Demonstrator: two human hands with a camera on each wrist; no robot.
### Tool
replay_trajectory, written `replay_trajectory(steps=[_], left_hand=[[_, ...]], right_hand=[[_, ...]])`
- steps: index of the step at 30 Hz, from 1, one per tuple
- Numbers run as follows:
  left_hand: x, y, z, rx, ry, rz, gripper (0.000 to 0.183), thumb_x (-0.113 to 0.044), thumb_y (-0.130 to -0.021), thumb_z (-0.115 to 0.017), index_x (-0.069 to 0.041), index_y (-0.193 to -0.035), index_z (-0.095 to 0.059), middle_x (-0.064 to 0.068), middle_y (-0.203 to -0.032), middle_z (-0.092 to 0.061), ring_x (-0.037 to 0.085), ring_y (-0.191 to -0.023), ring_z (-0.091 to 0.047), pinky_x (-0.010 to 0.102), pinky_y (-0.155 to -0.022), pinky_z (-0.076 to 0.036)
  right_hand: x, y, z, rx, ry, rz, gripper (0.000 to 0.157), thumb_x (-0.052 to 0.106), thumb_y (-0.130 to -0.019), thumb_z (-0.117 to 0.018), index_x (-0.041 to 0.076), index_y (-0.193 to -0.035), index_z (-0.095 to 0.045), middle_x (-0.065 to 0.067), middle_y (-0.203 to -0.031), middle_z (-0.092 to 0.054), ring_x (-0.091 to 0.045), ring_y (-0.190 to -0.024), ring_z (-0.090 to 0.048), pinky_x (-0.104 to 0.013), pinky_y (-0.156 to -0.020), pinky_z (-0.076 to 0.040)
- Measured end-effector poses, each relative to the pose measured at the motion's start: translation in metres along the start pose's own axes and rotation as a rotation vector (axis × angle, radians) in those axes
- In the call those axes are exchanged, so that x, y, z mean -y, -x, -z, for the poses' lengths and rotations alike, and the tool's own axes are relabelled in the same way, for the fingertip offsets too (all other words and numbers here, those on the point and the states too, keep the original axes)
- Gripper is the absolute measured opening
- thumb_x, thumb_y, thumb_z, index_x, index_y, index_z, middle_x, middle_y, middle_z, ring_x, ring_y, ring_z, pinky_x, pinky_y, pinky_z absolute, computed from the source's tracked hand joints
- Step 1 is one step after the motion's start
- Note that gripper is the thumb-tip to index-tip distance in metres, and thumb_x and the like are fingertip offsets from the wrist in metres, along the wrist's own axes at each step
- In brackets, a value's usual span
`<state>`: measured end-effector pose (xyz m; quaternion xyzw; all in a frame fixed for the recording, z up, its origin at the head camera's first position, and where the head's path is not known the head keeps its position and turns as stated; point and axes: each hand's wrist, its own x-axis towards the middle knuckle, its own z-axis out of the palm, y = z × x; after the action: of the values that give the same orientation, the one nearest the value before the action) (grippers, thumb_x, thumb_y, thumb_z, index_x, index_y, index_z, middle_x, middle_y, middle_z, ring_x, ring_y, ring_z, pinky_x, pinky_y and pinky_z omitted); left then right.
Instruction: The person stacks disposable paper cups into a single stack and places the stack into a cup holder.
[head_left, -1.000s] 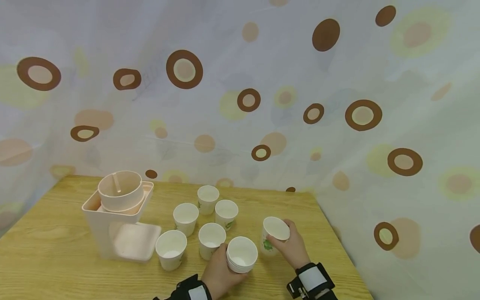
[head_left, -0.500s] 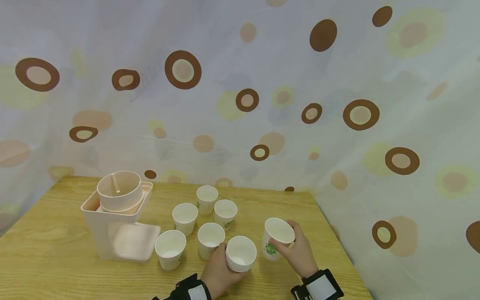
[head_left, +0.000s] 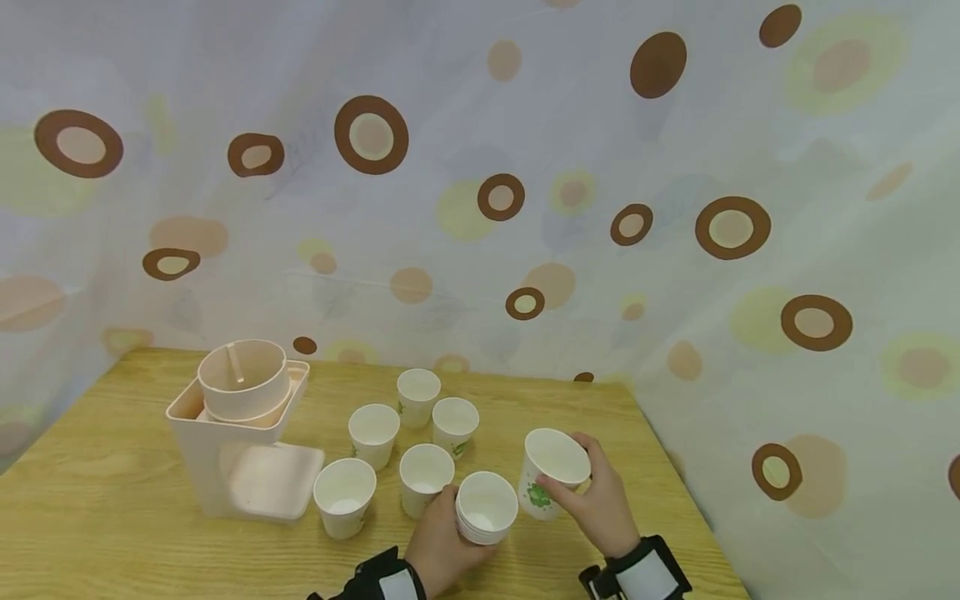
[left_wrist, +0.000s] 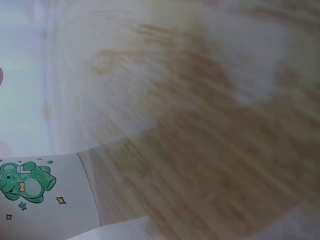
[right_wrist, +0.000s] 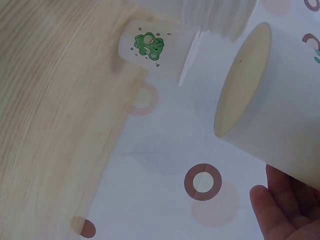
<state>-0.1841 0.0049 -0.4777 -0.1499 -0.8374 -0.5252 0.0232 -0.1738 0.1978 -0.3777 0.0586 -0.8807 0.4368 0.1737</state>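
Here the left hand (head_left: 438, 540) grips an upright cup stack (head_left: 486, 508), the right hand (head_left: 604, 508) a mouth-up cup (head_left: 553, 458), long axis tilted.

Wood-grain table (head_left: 112, 542) — five upright white cups (head_left: 425, 482), pale container (head_left: 197, 462).

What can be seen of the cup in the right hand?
The cup is white, apparently paper, with an open mouth and a green print on its side. It leans, mouth up and seemingly empty, apart from the stacked cups nearby. The right hand grips its side; whether its base touches the table is unclear.
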Motion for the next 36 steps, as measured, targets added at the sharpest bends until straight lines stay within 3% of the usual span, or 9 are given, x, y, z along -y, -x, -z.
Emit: replay_trajectory(steps=[15, 23, 36], left_hand=[[-0.001, 0.000, 0.002, 0.035, 0.016, 0.020, 0.072, -0.025, -0.059, -0.084, 0.006, -0.113, -0.047, 0.020, -0.109, -0.061, 0.032, -0.099, -0.060, 0.052, -0.088, -0.051], [-0.001, 0.000, 0.001, 0.042, 0.037, 0.023, 0.072, -0.024, -0.059, -0.085, 0.005, -0.113, -0.047, 0.020, -0.110, -0.061, 0.031, -0.100, -0.060, 0.053, -0.088, -0.051], [-0.002, 0.001, 0.000, 0.002, 0.012, -0.018, 0.069, -0.023, -0.058, -0.084, 0.004, -0.111, -0.048, 0.019, -0.105, -0.062, 0.030, -0.095, -0.061, 0.052, -0.085, -0.052]], right_hand=[[0.021, -0.002, -0.012, 0.044, -0.091, 0.079, 0.058, 0.016, -0.071, -0.078, -0.004, -0.118, -0.050, -0.018, -0.106, -0.064, -0.023, -0.091, -0.058, -0.042, -0.076, -0.051], [0.029, -0.001, -0.020, 0.072, -0.113, 0.068, 0.061, 0.016, -0.071, -0.078, -0.004, -0.121, -0.049, -0.019, -0.110, -0.064, -0.025, -0.094, -0.059, -0.045, -0.077, -0.052], [0.026, 0.001, -0.036, 0.091, -0.120, 0.086, 0.063, 0.017, -0.067, -0.081, -0.004, -0.118, -0.051, -0.017, -0.107, -0.065, -0.024, -0.093, -0.059, -0.045, -0.078, -0.051]])
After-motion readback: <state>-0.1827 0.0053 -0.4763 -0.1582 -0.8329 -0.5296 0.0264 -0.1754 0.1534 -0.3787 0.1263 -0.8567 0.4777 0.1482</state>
